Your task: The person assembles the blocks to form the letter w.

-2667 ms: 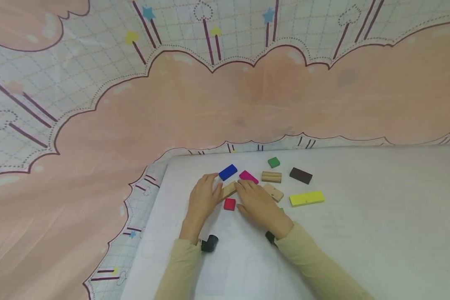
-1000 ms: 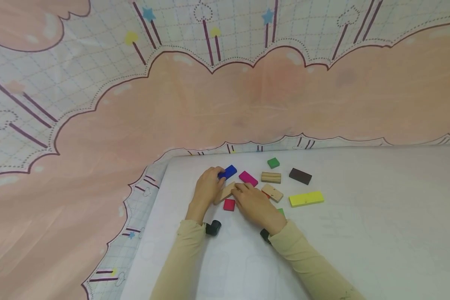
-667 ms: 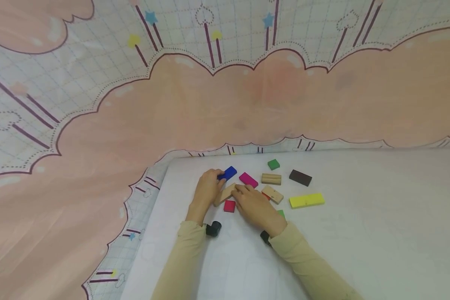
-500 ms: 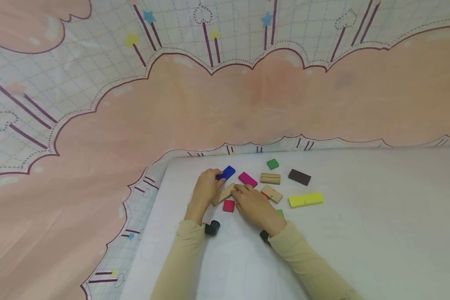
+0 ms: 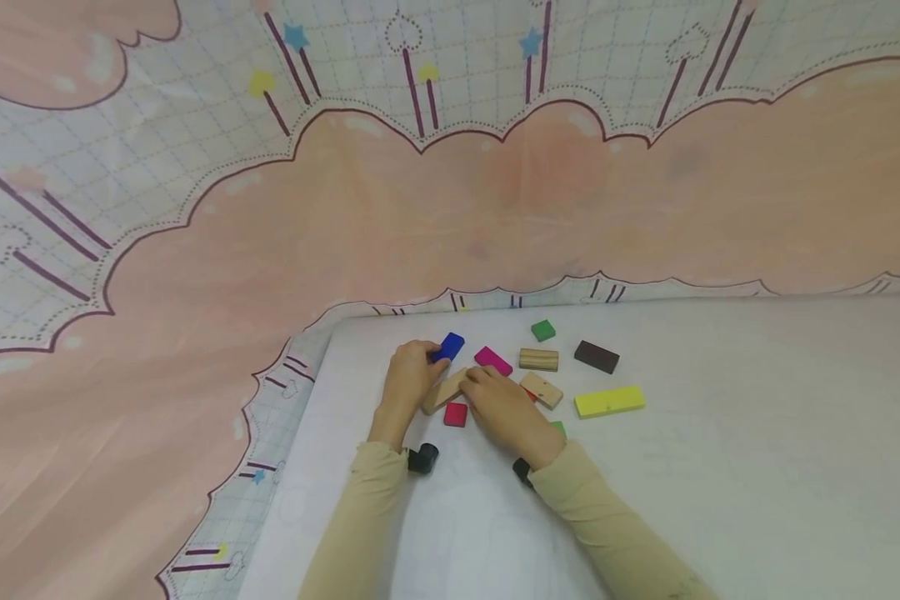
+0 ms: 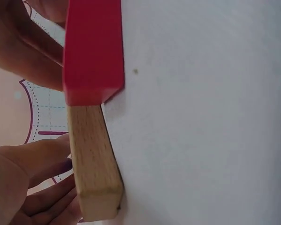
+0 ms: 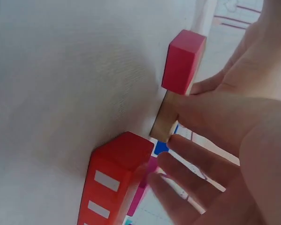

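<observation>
My left hand (image 5: 405, 379) pinches the near end of a blue block (image 5: 450, 346) between thumb and fingers. Just below it a plain wooden block (image 5: 444, 393) lies slanted on the white table. The right hand (image 5: 506, 412) holds that block's right end, thumb on one side and a finger at its tip, as the right wrist view shows. A small red block (image 5: 455, 415) sits in front of the wooden one; it looms large in the left wrist view (image 6: 93, 51). Beyond the right fingers lies a magenta block (image 5: 493, 361).
Right of the hands lie a grooved wooden block (image 5: 538, 360), a pale wooden block (image 5: 542, 390), a dark brown block (image 5: 597, 357) and a long yellow block (image 5: 609, 402). A green block (image 5: 543, 331) is farther back. A red block with white rectangles (image 7: 110, 164) is near the right hand.
My left hand has left the wooden block and taken hold of the blue block, which has turned and shifted slightly toward me. The right hand has stayed at the wooden block's end.
</observation>
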{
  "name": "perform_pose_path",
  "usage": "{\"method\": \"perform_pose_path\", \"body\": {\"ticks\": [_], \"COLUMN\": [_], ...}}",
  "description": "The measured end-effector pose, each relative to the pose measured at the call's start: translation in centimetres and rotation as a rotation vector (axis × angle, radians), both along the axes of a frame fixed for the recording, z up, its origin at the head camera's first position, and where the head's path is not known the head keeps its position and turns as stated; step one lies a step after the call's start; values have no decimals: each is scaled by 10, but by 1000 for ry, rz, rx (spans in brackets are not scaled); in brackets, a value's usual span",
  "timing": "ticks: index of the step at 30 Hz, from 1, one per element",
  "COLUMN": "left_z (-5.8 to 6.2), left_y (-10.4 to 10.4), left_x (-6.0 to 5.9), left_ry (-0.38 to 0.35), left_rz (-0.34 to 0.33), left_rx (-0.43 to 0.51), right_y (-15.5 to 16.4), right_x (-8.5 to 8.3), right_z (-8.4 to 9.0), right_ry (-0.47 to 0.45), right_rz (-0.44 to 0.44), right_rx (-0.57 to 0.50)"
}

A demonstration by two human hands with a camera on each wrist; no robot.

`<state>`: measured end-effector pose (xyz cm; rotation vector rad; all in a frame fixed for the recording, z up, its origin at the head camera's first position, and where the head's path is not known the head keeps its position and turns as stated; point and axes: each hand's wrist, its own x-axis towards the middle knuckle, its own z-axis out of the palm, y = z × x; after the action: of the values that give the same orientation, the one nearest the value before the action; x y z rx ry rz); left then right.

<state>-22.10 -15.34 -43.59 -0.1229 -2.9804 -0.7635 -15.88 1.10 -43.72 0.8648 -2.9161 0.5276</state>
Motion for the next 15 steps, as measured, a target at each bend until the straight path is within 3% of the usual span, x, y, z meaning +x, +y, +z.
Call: {"method": "perform_pose_path", "body": {"ticks": [6, 15], "left_z": [0, -2], "left_y": [0, -1], "left_x": [0, -1], "left_ry": [1, 23], "left_rz": [37, 24], "left_rx": [23, 10], "right_y": [-5, -8], "right_x": [-6, -18], "right_z": [-4, -2], "right_ry": [52, -69], "right_rz": [0, -31], "right_rx": [20, -29]}}
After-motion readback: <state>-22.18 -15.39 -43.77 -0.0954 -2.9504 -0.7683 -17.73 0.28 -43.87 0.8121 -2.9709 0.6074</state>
